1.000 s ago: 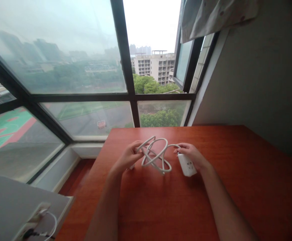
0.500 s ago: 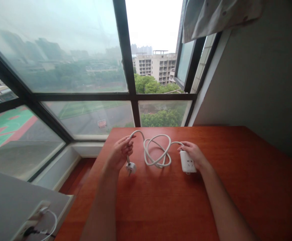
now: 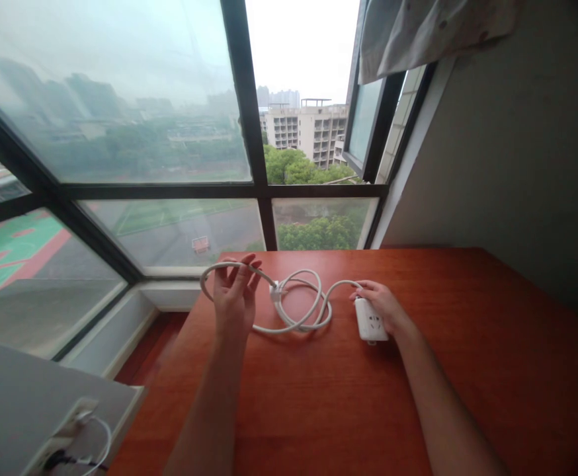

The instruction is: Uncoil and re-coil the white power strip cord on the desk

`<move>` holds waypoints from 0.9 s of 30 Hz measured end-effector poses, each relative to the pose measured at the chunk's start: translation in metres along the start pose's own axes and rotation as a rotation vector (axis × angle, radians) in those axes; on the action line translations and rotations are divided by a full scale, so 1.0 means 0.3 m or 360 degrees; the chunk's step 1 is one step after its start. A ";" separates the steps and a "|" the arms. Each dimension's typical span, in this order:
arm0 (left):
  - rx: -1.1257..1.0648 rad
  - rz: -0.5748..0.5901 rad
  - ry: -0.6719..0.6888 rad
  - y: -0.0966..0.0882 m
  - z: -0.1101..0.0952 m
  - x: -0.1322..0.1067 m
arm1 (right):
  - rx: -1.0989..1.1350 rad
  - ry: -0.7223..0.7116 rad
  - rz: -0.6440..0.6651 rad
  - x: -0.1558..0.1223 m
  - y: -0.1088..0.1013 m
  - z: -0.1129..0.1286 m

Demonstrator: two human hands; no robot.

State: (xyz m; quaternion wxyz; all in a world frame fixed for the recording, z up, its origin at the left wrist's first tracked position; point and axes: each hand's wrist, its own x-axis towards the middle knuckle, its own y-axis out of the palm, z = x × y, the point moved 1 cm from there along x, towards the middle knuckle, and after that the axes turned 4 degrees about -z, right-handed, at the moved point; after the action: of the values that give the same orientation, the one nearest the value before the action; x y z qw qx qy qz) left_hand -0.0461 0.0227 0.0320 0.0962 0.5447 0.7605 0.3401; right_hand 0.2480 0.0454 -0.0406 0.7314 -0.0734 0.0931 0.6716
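Observation:
A white cable (image 3: 296, 325) lies in loose loops on the reddish-brown table (image 3: 319, 396). My left hand (image 3: 236, 291) pinches it near its plug end, holding that stretch up off the table. The white plug (image 3: 276, 291) hangs to the right of those fingers, over the left side of the loops. From the far side of my left hand, the cable bends round in an arc and passes behind the wrist. At the other end, my right hand (image 3: 381, 304) is closed on a white socket block (image 3: 370, 320), by its top where the cable enters.
Dark-framed windows (image 3: 264, 192) stand behind the table, with one pane swung open at right. A grey wall (image 3: 507, 145) borders the right side. At lower left, a wall socket (image 3: 73, 423) holds plugged-in cords.
My left hand has turned over, swinging the plug from below it to its right, beside the loops. The cable now arcs round on the left. My right hand stays on the socket block.

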 end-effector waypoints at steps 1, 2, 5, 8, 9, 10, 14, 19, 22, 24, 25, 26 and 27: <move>0.0063 0.0044 0.0002 0.014 0.009 -0.010 | 0.0008 0.0000 -0.0003 0.001 -0.001 -0.001; 0.0116 0.0086 -0.0012 0.027 0.019 -0.020 | 0.0018 -0.0002 -0.0006 0.002 -0.001 -0.002; 0.0253 0.0167 -0.0077 0.049 0.047 -0.040 | 0.0038 -0.0014 -0.0009 0.004 -0.002 -0.002; 0.0396 0.0203 -0.0081 0.047 0.059 -0.045 | 0.0049 -0.0050 -0.0013 0.004 -0.002 0.001; 0.0426 0.0211 -0.0075 0.044 0.058 -0.044 | 0.0055 -0.0065 -0.0027 0.005 -0.004 0.002; 0.0440 0.0214 -0.0068 0.041 0.055 -0.042 | 0.0061 -0.0080 -0.0050 0.006 -0.007 0.003; 0.0343 0.0125 -0.0015 0.024 0.020 -0.021 | 0.0060 -0.0106 -0.0143 0.016 -0.028 0.001; 0.0346 -0.0121 0.0209 -0.023 -0.008 0.026 | -0.0001 -0.0096 -0.0174 0.028 -0.053 -0.007; 0.0450 -0.0124 0.0252 -0.044 0.011 0.039 | -0.0098 -0.0138 -0.0188 0.036 -0.061 -0.016; 0.0494 -0.0081 0.0224 -0.049 0.029 0.039 | -0.0239 -0.0205 -0.0232 0.046 -0.067 -0.026; 0.0506 -0.0064 0.0208 -0.050 0.037 0.037 | -0.0342 -0.0247 -0.0261 0.052 -0.071 -0.031; 0.0511 -0.0053 0.0194 -0.050 0.043 0.035 | -0.0465 -0.0291 -0.0294 0.058 -0.074 -0.037; 0.0512 -0.0045 0.0180 -0.049 0.048 0.033 | -0.0606 -0.0336 -0.0331 0.063 -0.078 -0.042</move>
State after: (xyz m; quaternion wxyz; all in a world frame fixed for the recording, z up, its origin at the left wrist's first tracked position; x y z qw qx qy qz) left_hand -0.0539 0.0350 0.0144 -0.0306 0.5224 0.8169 0.2426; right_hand 0.2724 0.0586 -0.0576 0.7752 -0.1487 -0.1202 0.6021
